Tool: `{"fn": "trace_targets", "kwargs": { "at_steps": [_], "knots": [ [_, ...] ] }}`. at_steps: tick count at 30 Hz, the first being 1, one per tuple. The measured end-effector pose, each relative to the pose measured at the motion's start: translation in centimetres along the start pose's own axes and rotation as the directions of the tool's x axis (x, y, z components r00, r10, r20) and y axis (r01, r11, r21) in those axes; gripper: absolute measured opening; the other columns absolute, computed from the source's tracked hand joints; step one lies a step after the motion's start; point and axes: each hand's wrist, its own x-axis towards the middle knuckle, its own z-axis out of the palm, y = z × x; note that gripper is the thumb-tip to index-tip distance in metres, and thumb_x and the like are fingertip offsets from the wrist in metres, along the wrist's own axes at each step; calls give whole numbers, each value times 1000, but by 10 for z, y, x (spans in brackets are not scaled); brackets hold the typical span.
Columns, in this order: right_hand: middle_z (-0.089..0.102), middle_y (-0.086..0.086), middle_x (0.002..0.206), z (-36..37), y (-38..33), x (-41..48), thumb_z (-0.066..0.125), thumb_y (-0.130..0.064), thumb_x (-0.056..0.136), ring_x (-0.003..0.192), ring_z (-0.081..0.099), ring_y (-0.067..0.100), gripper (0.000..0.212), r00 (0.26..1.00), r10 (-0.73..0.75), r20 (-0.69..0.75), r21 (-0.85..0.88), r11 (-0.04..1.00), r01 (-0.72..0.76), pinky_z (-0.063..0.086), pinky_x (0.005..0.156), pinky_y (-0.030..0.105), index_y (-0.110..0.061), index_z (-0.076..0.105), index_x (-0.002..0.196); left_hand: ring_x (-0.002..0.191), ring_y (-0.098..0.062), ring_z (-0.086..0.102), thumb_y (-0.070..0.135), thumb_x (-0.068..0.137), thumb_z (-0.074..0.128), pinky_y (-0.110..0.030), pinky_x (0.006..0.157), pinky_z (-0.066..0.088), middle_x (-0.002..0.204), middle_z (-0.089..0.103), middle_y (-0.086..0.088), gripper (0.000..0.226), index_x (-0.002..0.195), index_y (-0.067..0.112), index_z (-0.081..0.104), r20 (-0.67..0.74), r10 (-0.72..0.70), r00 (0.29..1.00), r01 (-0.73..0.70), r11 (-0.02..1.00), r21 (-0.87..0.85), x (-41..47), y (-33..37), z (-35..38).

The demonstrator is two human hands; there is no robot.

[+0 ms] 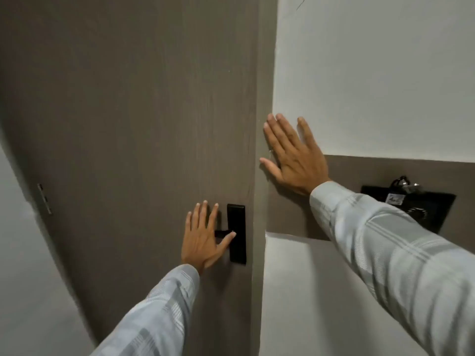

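Note:
A grey-brown wooden door [128,124] fills the left and middle of the view. Near its right edge sits a black lock plate [237,219] with a short black lever handle [220,233]. My left hand [203,240] lies flat on the door with straight fingers, over the lever, its thumb reaching onto the lock plate. My right hand [293,155] is spread flat higher up, across the door frame [262,73] and the white wall [372,73]. Both arms wear pale checked sleeves.
A grey band [372,173] runs along the wall to the right, with a black panel [408,204] and a dark fitting on it. A metal hinge [44,199] shows at the door's left edge. White wall lies below the band and at far left.

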Motion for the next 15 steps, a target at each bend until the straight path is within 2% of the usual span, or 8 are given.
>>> {"fn": "trace_targets", "kwargs": {
  "at_steps": [2,4,8,12,15],
  "knots": [
    [15,12,166,0,3,4,23,-57,101,154,12,25,76,1000,11,0,-26,1000,-11,10,123,53,-7,15,157,153,-29,-3,79,87,22,-46,125,-1,165,5,-14,93,156,19,3,92,-82,992,80,996,26,-12,-3,15],
    [14,12,166,4,4,3,22,-57,101,154,12,25,75,999,-1,-37,-55,999,-1,10,123,53,-7,14,157,153,-27,-3,76,88,23,-44,125,0,165,6,-14,94,155,14,5,113,-156,981,157,988,4,-23,-7,29],
    [14,11,166,10,2,3,22,-56,101,154,12,25,75,998,-15,-65,-51,999,12,10,123,54,-8,13,157,152,-27,13,69,91,26,-39,125,7,160,26,-17,90,151,3,24,101,-214,972,219,975,-41,-20,-2,36],
    [13,11,166,13,3,4,21,-57,101,154,10,25,76,998,-7,-66,-54,999,3,7,123,53,-8,12,157,143,-31,35,68,89,26,-40,123,22,146,48,-21,85,138,1,45,147,-289,946,306,945,-112,-29,5,38],
    [15,11,166,14,2,5,21,-57,101,154,13,25,75,996,-14,-84,-49,999,9,9,123,53,-8,13,157,129,-35,51,69,89,32,-44,109,41,131,60,-21,79,126,4,56,227,-331,916,370,915,-160,-27,7,36]
  ]
}}
